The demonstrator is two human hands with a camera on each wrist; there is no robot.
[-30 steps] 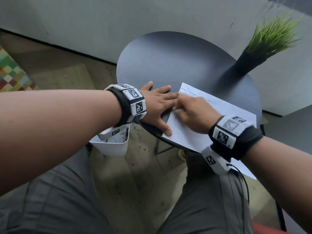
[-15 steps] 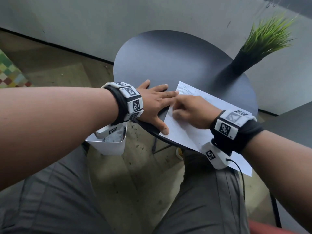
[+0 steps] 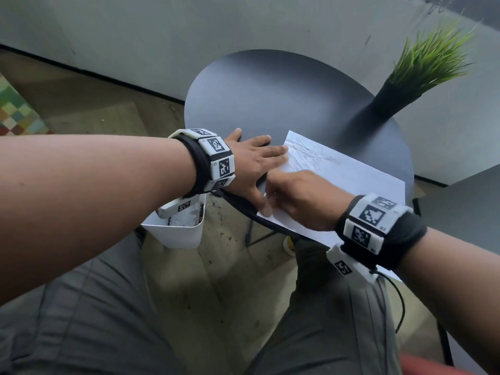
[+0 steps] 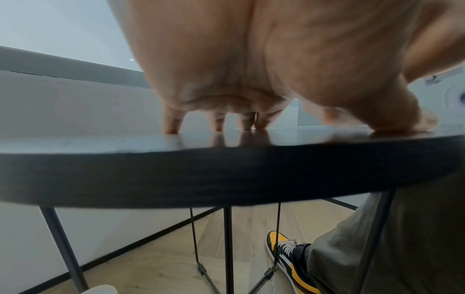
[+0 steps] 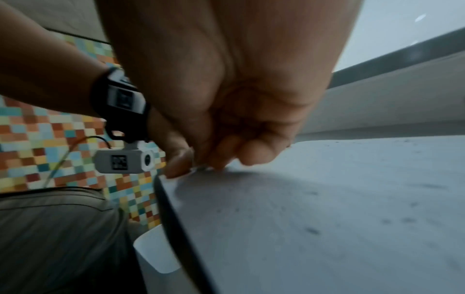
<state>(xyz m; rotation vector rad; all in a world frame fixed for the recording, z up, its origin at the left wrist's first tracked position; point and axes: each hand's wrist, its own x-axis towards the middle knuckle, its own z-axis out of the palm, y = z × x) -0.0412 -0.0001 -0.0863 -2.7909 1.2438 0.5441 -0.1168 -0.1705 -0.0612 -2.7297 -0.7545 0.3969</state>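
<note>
**A:** So where are we with the paper (image 3: 338, 180)?

**B:** Barely started, we'd say. It's lying flat on the worktop (image 3: 270, 98), scribbles up, near edge hanging off the rim, not lifted yet. Our left hand (image 3: 251, 158) is spread flat, fingertips on the far corner. Our right hand (image 3: 303, 198) is curled, pinching the near corner. Guessing the bin (image 3: 184, 234) underneath comes next.

Head view: high, facing forward and down on the table (image 3: 270, 98) and paper (image 3: 351, 180), not close.
Left wrist view: under the left hand (image 4: 251, 59), level with the table rim, very near.
Right wrist view: under the right hand (image 5: 226, 79), close over the paper, facing leftwards.
Shared: table edge in all three.
</note>
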